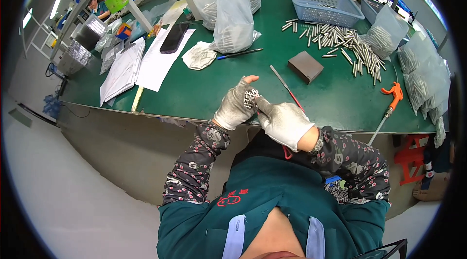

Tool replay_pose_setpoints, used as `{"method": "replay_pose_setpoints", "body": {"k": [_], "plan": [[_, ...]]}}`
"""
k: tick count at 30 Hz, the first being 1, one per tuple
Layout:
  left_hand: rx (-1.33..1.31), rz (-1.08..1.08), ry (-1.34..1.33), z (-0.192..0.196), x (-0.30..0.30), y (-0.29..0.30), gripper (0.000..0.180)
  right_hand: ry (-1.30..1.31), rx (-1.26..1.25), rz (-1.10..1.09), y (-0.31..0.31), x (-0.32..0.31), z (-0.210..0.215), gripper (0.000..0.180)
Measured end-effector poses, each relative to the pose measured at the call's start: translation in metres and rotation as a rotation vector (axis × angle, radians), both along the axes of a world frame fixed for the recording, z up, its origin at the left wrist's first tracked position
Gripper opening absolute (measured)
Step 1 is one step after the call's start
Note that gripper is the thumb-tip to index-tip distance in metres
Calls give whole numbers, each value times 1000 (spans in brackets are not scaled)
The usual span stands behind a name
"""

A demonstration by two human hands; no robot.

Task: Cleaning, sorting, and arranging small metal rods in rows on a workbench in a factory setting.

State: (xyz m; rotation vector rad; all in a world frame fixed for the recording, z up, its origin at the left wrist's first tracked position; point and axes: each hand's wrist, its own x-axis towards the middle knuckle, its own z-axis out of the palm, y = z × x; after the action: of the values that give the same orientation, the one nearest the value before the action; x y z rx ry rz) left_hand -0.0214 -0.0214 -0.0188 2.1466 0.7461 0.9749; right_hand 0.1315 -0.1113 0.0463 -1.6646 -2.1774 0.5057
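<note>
Green is covering the table (194,89), where a person's gloved hands are meeting at the near edge. The left hand (232,108) is curling closed around a bundle of short metal pins (250,97), end faces showing; the right hand (286,122) is touching it with bent fingers, though whether they are gripping anything cannot be told. Taking the bundle as the clock's centre, a large pile of loose pins (357,52) is lying at two o'clock. Progress is looking partial: one bunch is sitting gathered in the hand, and clear bags (231,35) near twelve and more bags (421,71) at three are holding many pins, while that pile is lying loose. A brown block (305,67) and a slim red-handled file (281,80) are lying between the hands and the pile, partly blocking the way. A blue basket (311,13) is sitting at one o'clock, an orange air gun (395,93) at three, and a dark phone (175,38) is resting on paper (158,71) at ten.
</note>
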Motion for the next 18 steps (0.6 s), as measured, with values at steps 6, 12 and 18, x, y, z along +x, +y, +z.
{"method": "replay_pose_setpoints", "body": {"k": [6,12,18], "plan": [[-12,-11,-14,-2,-1,2,77,276,-200,-53,-1,-7,-3,43],[-23,-31,-19,-1,-1,2,81,768,-521,-142,-6,-12,-2,48],[-31,-2,-7,-1,-1,1,78,1008,-613,-167,-10,-9,9,48]]}}
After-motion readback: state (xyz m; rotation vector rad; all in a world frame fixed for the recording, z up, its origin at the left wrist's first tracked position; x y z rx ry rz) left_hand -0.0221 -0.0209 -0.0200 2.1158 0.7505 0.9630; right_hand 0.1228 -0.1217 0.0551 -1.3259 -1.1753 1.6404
